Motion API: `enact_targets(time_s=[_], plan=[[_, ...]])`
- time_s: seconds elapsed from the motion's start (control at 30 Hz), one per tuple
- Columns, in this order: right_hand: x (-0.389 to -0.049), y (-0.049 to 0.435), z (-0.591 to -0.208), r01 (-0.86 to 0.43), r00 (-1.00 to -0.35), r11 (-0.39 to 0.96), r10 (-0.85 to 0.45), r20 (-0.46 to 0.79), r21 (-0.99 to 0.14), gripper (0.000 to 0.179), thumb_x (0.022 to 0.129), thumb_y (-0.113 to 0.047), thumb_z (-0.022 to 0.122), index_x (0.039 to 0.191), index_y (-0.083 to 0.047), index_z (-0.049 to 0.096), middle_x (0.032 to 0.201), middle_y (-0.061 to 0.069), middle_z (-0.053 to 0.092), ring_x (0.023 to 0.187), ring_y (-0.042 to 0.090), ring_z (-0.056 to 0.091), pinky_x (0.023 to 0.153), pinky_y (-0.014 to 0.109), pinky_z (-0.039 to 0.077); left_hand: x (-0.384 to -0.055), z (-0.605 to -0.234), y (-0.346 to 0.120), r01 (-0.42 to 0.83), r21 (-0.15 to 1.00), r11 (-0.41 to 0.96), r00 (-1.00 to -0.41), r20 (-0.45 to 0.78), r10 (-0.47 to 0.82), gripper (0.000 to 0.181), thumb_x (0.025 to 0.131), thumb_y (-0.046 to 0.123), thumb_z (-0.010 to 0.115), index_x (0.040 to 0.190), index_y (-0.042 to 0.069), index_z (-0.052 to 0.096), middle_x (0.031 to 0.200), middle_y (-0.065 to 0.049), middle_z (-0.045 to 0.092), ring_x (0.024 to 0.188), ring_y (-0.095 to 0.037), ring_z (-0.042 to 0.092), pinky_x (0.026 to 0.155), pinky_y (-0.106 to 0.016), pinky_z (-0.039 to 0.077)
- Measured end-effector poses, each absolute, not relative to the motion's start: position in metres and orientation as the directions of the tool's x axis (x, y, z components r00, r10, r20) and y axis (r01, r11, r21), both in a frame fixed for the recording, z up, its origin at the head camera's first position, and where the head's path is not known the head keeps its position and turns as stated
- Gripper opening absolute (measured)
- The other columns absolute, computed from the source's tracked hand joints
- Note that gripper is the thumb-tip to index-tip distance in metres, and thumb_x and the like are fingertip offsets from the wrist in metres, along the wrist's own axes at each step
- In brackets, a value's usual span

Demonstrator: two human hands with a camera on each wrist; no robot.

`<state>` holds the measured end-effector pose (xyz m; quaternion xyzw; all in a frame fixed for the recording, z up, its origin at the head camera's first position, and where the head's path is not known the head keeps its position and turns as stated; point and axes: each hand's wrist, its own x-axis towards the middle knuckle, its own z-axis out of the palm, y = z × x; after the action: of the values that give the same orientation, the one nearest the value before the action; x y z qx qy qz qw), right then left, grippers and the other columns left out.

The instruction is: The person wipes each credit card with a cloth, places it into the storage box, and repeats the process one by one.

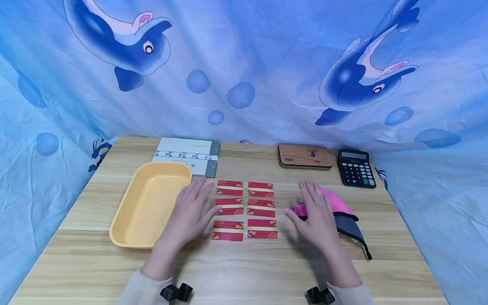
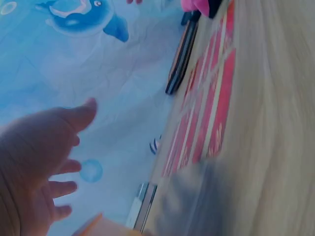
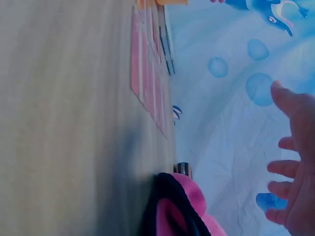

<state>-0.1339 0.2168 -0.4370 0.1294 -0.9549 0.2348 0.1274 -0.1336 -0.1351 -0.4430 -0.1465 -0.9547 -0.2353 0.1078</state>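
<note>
Red cards (image 1: 227, 236) are laid out in two columns near the middle of the wooden table (image 1: 239, 278), between the two hands. At the left, a yellow tray (image 1: 123, 206) is placed, and part of a white and grey booklet (image 1: 183, 147) behind it is hidden by its far end. The tray's right side is partly covered by the left hand (image 1: 188, 213), which is held raised over the table, its fingers extended and its thumb set apart; nothing is gripped. To the right of the cards, a brown wallet (image 1: 302, 155) is seen near the back edge. The right hand (image 1: 317, 218) is likewise held raised, thumb apart, fingers extended, with nothing grasped. A pink and grey cap (image 1: 348, 225) is partly hidden by it. Farthest right, a black calculator (image 1: 356, 169) is set beside the wallet. The table is backed by a blue curtain (image 1: 278, 104), on which dolphins are printed.
</note>
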Motion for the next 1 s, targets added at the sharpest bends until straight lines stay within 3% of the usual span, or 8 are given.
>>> enact_targets(time_s=[0.17,0.27,0.43,0.67,1.0], plan=[[-0.144,0.228,-0.434,-0.374,-0.903,0.777,-0.179,0.391,-0.506,0.071,0.093,-0.036,0.074,0.151,-0.008,0.045,0.15,0.019,0.049,0.14,0.039,0.043,0.113,0.061,0.035,-0.144,-0.445,-0.118,0.377,0.521,0.765,-0.916,0.331,0.225,0.06,0.094,0.04,0.072,0.144,0.011,0.056,0.147,-0.011,0.053,0.137,-0.028,0.047,0.112,-0.051,0.043],[-0.151,0.237,-0.432,-0.368,-0.899,0.751,-0.138,0.416,-0.547,0.065,0.093,-0.028,0.075,0.148,-0.007,0.048,0.144,0.02,0.054,0.133,0.04,0.05,0.108,0.062,0.041,-0.154,-0.449,-0.108,0.393,0.559,0.73,-0.912,0.338,0.233,0.055,0.094,0.038,0.072,0.14,0.012,0.06,0.144,-0.01,0.055,0.134,-0.027,0.05,0.108,-0.049,0.048],[-0.161,0.251,-0.433,-0.323,-0.911,0.729,-0.066,0.408,-0.603,0.062,0.094,-0.027,0.074,0.148,-0.007,0.048,0.141,0.02,0.057,0.132,0.041,0.05,0.107,0.064,0.039,-0.168,-0.46,-0.095,0.359,0.607,0.709,-0.93,0.296,0.217,0.051,0.095,0.033,0.072,0.139,0.011,0.061,0.143,-0.009,0.056,0.133,-0.029,0.05,0.108,-0.051,0.047],[-0.173,0.266,-0.441,-0.251,-0.925,0.732,0.01,0.379,-0.633,0.076,0.095,-0.028,0.073,0.155,-0.006,0.034,0.137,0.02,0.061,0.132,0.044,0.05,0.107,0.063,0.039,-0.192,-0.476,-0.089,0.268,0.614,0.742,-0.958,0.248,0.142,0.04,0.1,0.021,0.066,0.137,0.007,0.062,0.143,-0.012,0.056,0.136,-0.031,0.047,0.115,-0.049,0.038],[-0.183,0.281,-0.46,0.013,-0.974,0.796,0.148,0.174,-0.605,0.082,0.089,-0.02,0.079,0.155,-0.003,0.033,0.144,0.027,0.051,0.133,0.048,0.046,0.108,0.063,0.038,-0.214,-0.5,-0.099,0.171,0.701,0.692,-0.985,0.139,0.103,0.046,0.097,0.024,0.071,0.139,0.011,0.06,0.142,-0.01,0.057,0.134,-0.03,0.048,0.114,-0.05,0.039]])
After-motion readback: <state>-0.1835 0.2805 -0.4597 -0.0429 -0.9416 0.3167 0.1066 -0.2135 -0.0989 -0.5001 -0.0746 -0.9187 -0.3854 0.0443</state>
